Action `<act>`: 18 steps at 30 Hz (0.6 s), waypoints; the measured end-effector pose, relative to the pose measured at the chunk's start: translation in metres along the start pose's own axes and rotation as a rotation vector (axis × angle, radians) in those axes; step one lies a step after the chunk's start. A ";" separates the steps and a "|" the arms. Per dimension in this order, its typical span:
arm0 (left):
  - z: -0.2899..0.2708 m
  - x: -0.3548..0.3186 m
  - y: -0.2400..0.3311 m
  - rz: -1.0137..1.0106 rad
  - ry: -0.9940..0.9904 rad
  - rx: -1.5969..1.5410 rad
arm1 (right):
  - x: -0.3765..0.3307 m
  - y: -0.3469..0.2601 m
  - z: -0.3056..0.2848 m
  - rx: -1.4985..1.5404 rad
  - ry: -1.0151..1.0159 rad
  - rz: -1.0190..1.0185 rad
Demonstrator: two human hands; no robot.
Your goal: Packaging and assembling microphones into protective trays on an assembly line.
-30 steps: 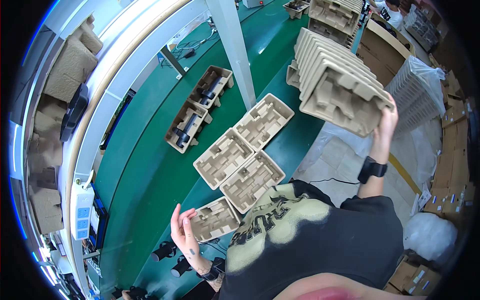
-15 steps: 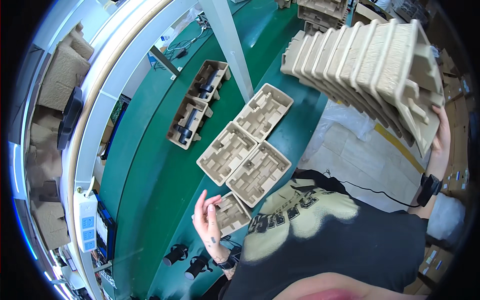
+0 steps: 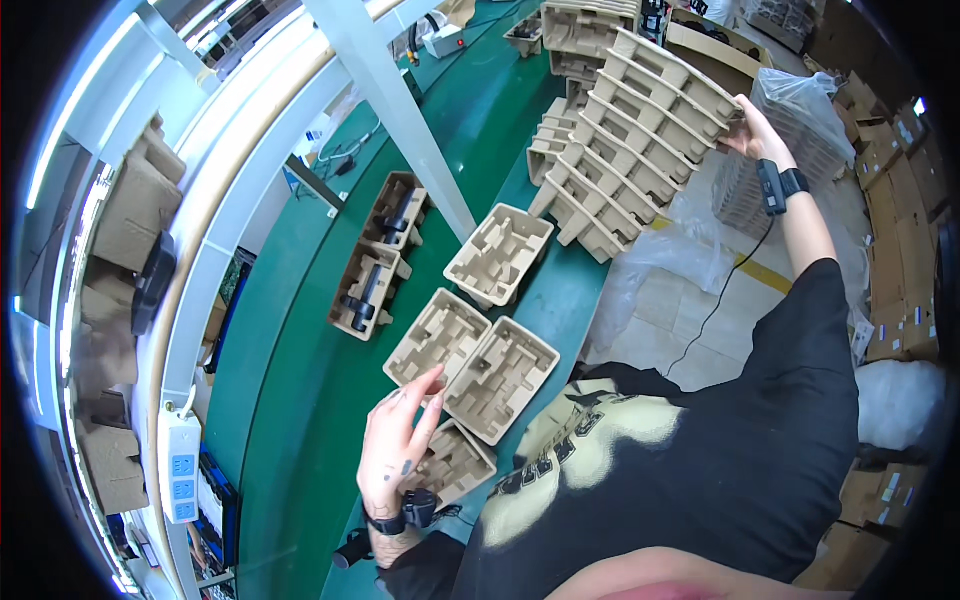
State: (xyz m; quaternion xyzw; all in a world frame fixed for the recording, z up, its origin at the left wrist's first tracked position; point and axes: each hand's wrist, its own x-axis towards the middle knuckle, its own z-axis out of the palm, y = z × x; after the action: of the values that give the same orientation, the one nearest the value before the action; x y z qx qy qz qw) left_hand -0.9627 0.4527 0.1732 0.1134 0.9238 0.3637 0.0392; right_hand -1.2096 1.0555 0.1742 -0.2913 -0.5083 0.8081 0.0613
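Pulp tray stack swung lower; right hand still gripping.

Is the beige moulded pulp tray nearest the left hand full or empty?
Empty: the beige moulded pulp tray by the left hand shows bare compartments.

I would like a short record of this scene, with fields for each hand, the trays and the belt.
left hand: open, fingers spread, above the empty pulp trays near the person; contact cannot be told
right hand: grips the far end of a tilted stack of pulp trays
empty trays on belt: one farther up, two side by side, one partly under the left hand
filled trays: two hold dark parts
belt: green
post: white, slanted
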 end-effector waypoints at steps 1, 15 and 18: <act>-0.006 0.004 0.006 0.045 -0.050 0.061 | 0.010 0.002 -0.007 -0.030 -0.033 -0.052; 0.173 0.231 -0.061 0.371 0.100 0.503 | 0.065 0.055 0.054 -0.367 -0.305 -0.041; 0.188 0.260 -0.063 0.373 0.132 0.513 | 0.042 0.059 0.076 -0.489 -0.331 -0.071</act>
State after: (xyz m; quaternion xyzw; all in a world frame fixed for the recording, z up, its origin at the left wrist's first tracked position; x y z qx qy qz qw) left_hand -1.1973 0.5944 -0.0046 0.2632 0.9491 0.1265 -0.1178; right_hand -1.2733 0.9840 0.1305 -0.1436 -0.7007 0.6957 -0.0663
